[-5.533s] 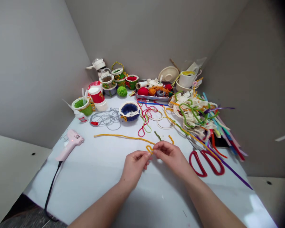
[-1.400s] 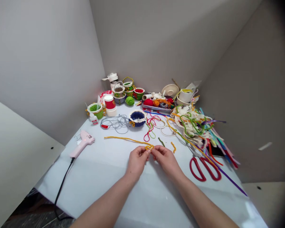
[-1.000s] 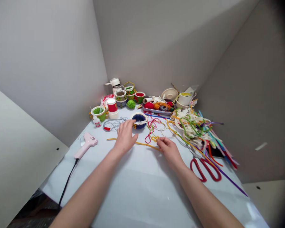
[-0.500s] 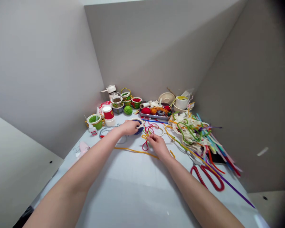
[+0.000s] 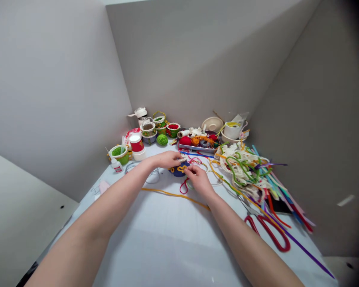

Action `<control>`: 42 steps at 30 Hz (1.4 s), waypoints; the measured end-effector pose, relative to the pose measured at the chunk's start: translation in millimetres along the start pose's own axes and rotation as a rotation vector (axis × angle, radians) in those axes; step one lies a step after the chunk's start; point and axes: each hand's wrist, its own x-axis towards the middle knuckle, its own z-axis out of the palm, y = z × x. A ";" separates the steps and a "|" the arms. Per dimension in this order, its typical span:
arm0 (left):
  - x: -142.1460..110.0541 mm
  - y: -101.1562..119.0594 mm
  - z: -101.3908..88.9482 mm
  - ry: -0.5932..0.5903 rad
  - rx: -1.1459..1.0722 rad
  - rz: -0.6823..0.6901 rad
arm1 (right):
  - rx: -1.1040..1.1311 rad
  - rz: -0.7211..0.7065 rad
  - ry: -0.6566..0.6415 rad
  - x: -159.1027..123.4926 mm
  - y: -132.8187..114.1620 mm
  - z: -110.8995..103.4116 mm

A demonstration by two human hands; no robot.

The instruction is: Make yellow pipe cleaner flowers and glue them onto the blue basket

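My left hand [image 5: 167, 159] is closed on the rim of a small blue yarn-covered basket [image 5: 176, 173] with a white edge. The basket is tipped so its side faces me, and yellow loops show on that side. My right hand [image 5: 200, 180] pinches the end of a looped yellow yarn piece [image 5: 182, 169] against the blue wall. Whether the piece is stuck there I cannot tell. Below the hands lies a red yarn loop [image 5: 184, 186], and nearer me stretches a yellow cord [image 5: 170, 194].
Small decorated baskets [image 5: 148, 128], a green yarn ball [image 5: 162, 139] and a glue bottle [image 5: 116, 165] stand at left. Behind is a metal tray [image 5: 197, 147] of yarn. Lace trim [image 5: 242, 159], pipe cleaners [image 5: 287, 195] and red-handled scissors [image 5: 275, 233] lie at right.
My left hand has tilted the blue basket so its side shows towards me. The yellow looped piece in my right hand has come up against that side.
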 end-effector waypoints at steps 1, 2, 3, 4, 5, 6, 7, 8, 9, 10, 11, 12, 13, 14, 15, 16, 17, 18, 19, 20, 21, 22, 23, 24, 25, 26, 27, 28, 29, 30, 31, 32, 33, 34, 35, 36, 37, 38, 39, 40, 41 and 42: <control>-0.2 0.9 -0.3 -0.002 -0.004 0.000 | -0.012 -0.007 0.001 -0.1 -0.1 0.5; -0.3 1.8 -0.7 -0.002 -0.006 0.000 | -0.026 -0.014 0.005 -0.3 -0.3 1.0; -0.3 2.6 -0.9 -0.003 -0.008 0.001 | -0.041 -0.023 0.011 -0.5 -0.6 1.4; -0.2 3.4 -1.1 -0.003 -0.010 0.002 | -0.057 -0.032 0.020 -0.7 -0.8 1.8; 0.0 4.1 -1.1 -0.004 -0.010 0.003 | -0.075 -0.043 0.032 -0.9 -1.0 2.2; 0.3 4.7 -1.0 -0.006 -0.010 0.004 | -0.092 -0.052 0.045 -1.1 -1.1 2.5; 0.7 5.1 -0.8 -0.009 -0.010 0.005 | -0.110 -0.061 0.059 -1.3 -1.1 2.8; 1.1 5.3 -0.4 -0.011 -0.011 0.006 | -0.126 -0.066 0.074 -1.5 -0.9 3.2; 1.5 5.2 0.1 -0.015 -0.012 0.006 | -0.140 -0.069 0.090 -1.7 -0.5 3.6; 1.7 5.0 0.6 -0.020 -0.015 0.005 | -0.153 -0.069 0.106 -1.8 0.0 4.2; 1.8 4.5 1.3 -0.026 -0.017 0.002 | -0.163 -0.068 0.120 -1.8 0.7 4.7; 1.8 4.1 2.0 -0.030 -0.018 0.000 | -0.172 -0.067 0.132 -1.8 1.4 5.3; 1.7 3.6 2.8 -0.032 -0.016 -0.002 | -0.179 -0.067 0.141 -1.7 2.1 5.9; 1.5 3.3 3.7 -0.030 -0.013 -0.004 | -0.185 -0.067 0.147 -1.7 2.7 6.5; 1.2 3.2 4.6 -0.023 -0.008 -0.005 | -0.189 -0.068 0.151 -1.6 3.2 7.0; 0.9 3.4 5.5 -0.014 -0.002 -0.006 | -0.193 -0.070 0.153 -1.6 3.4 7.4; 0.6 3.8 6.4 -0.002 0.004 -0.007 | -0.196 -0.074 0.154 -1.7 3.4 7.8; 0.4 4.4 7.3 0.010 0.008 -0.010 | -0.200 -0.078 0.154 -1.8 3.2 8.0; 0.2 5.1 8.1 0.021 0.012 -0.012 | -0.204 -0.083 0.154 -2.0 2.8 8.1; 0.1 5.8 8.9 0.031 0.014 -0.015 | -0.209 -0.089 0.155 -2.2 2.3 8.2; 0.1 6.4 9.7 0.039 0.016 -0.017 | -0.214 -0.094 0.155 -2.3 1.9 8.1; 0.2 6.9 10.5 0.047 0.017 -0.018 | -0.219 -0.100 0.156 -2.5 1.6 8.0; 0.2 7.2 11.3 0.055 0.018 -0.018 | -0.224 -0.105 0.156 -2.6 1.4 8.0; 0.2 7.5 12.1 0.064 0.018 -0.018 | -0.227 -0.108 0.158 -2.6 1.4 7.9; 0.1 7.7 13.0 0.073 0.017 -0.018 | -0.231 -0.109 0.160 -2.5 1.6 8.0; 0.0 8.0 13.8 0.082 0.015 -0.018 | -0.233 -0.107 0.163 -2.4 2.0 8.1; -0.2 8.5 14.5 0.090 0.014 -0.020 | -0.234 -0.104 0.167 -2.2 2.6 8.3; -0.5 9.1 15.2 0.098 0.013 -0.023 | -0.236 -0.098 0.171 -2.0 3.3 8.6; -0.8 9.9 15.7 0.105 0.011 -0.026 | -0.236 -0.091 0.176 -1.8 3.9 8.9; -1.1 10.7 16.1 0.110 0.009 -0.031 | -0.236 -0.085 0.179 -1.7 4.6 9.2; -1.4 11.5 16.3 0.114 0.006 -0.035 | -0.235 -0.079 0.182 -1.7 5.2 9.6; -1.5 12.3 16.4 0.117 0.004 -0.038 | -0.233 -0.073 0.184 -1.7 5.7 9.8; -1.5 12.8 16.5 0.118 0.001 -0.041 | -0.229 -0.068 0.185 -1.7 6.1 10.1; -1.5 13.0 16.5 0.121 -0.002 -0.043 | -0.224 -0.063 0.184 -1.8 6.5 10.3; -1.3 13.1 16.6 0.122 -0.003 -0.044 | -0.218 -0.057 0.182 -1.9 6.9 10.4; -1.0 12.9 16.7 0.123 -0.005 -0.046 | -0.211 -0.052 0.180 -1.9 7.2 10.4; -0.7 12.5 16.8 0.122 -0.007 -0.048 | -0.202 -0.046 0.178 -1.9 7.6 10.5; -0.3 12.0 17.0 0.121 -0.009 -0.050 | -0.192 -0.041 0.177 -1.9 7.9 10.5; 0.0 11.5 17.0 0.118 -0.011 -0.051 | -0.180 -0.034 0.176 -1.7 8.1 10.4; 0.2 10.9 16.9 0.114 -0.013 -0.050 | -0.167 -0.027 0.175 -1.6 8.3 10.3; 0.3 10.3 16.4 0.108 -0.016 -0.049 | -0.153 -0.018 0.174 -1.4 8.4 10.2; 0.2 9.7 15.6 0.103 -0.021 -0.047 | -0.136 -0.008 0.170 -1.1 8.4 10.1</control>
